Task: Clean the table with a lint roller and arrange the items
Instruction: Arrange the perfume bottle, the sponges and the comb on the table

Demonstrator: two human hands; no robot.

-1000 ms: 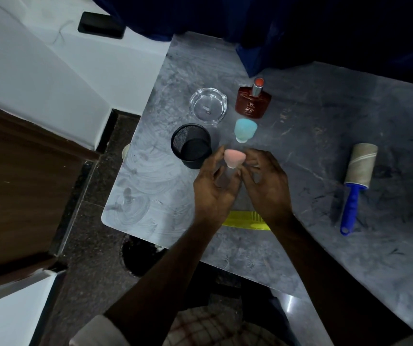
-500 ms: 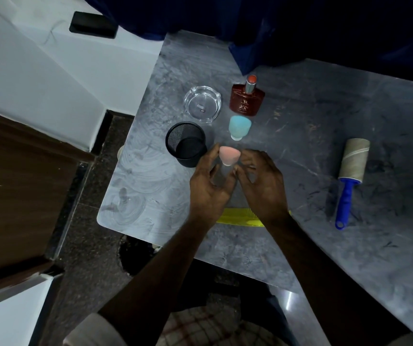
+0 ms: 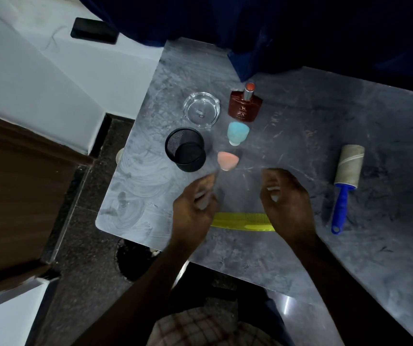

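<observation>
We have let go of the pink sponge (image 3: pixel 227 160), which now stands alone beside the black cup (image 3: pixel 185 153) near the tabletop's (image 3: pixel 300 250) left edge, and our left hand (image 3: pixel 195 208) and right hand (image 3: pixel 288 206) have pulled back open and empty above the comb (image 3: pixel 243 221), so the roller (image 3: pixel 345 181) still waits.

The desk (image 3: pixel 300 136) is grey with marbled veining. On it: a pink sponge (image 3: pixel 227 160), a pale blue sponge (image 3: pixel 237 132), a black mesh cup (image 3: pixel 185 153), a clear glass ashtray (image 3: pixel 201 113), a dark red bottle (image 3: pixel 244 107), a yellow comb (image 3: pixel 241 221), and a blue-handled lint roller (image 3: pixel 345 186) with a beige roll.
</observation>
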